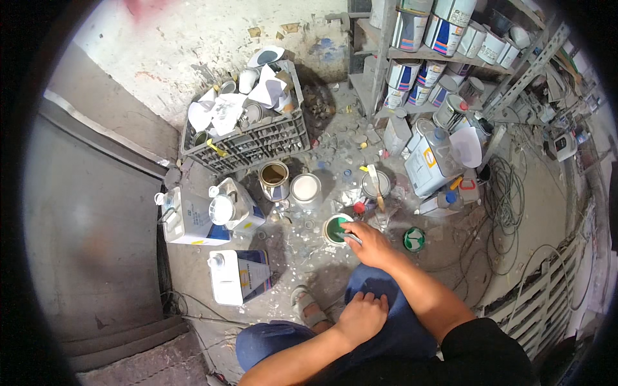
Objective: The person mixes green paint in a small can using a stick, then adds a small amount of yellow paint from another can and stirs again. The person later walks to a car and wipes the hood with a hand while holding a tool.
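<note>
My right hand (364, 241) is closed on a grey stick-like tool that reaches into an open can of green paint (336, 226). My left hand (365, 316) rests on my raised jeans-clad knee (364, 278), fingers loosely bent and holding nothing. Close by are a cream-coloured open can (306, 188), a brown-lined can (273, 172), and a brush (376, 188) lying across another can. A green-smeared lid (414, 239) lies right of the paint, and a red cap (359, 208) sits behind it.
White jerrycans (183, 219) stand at left, beside a grey metal panel (96, 219). A crate (244, 138) heaped with cups and scraps is against the wall. Metal shelves (470, 55) hold several cans at right, with larger containers (426, 170) below and coiled cables (501, 199) on the littered floor.
</note>
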Available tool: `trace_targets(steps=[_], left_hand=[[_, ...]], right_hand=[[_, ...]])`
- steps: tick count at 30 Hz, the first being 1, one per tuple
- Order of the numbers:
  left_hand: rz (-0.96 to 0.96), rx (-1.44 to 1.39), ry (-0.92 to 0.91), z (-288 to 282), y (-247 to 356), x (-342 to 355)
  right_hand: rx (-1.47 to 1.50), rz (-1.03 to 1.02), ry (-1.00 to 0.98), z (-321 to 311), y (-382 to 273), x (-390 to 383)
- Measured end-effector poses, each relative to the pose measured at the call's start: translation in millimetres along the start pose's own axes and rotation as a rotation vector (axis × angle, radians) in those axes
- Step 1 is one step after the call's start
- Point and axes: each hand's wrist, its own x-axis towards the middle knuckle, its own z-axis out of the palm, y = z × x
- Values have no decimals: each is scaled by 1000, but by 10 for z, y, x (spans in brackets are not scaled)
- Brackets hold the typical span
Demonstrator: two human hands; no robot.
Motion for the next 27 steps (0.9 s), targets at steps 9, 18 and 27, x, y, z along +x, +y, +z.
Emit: trace_targets(steps=[9, 18, 27], left_hand=[[15, -114, 1, 26, -58, 26], [60, -152, -67, -32, -144, 104], [59, -212, -109, -97, -241, 161]], right_hand=[[60, 12, -4, 33, 59, -74], [-25, 56, -13, 74, 60, -71], [-38, 28, -35, 132, 37, -76]])
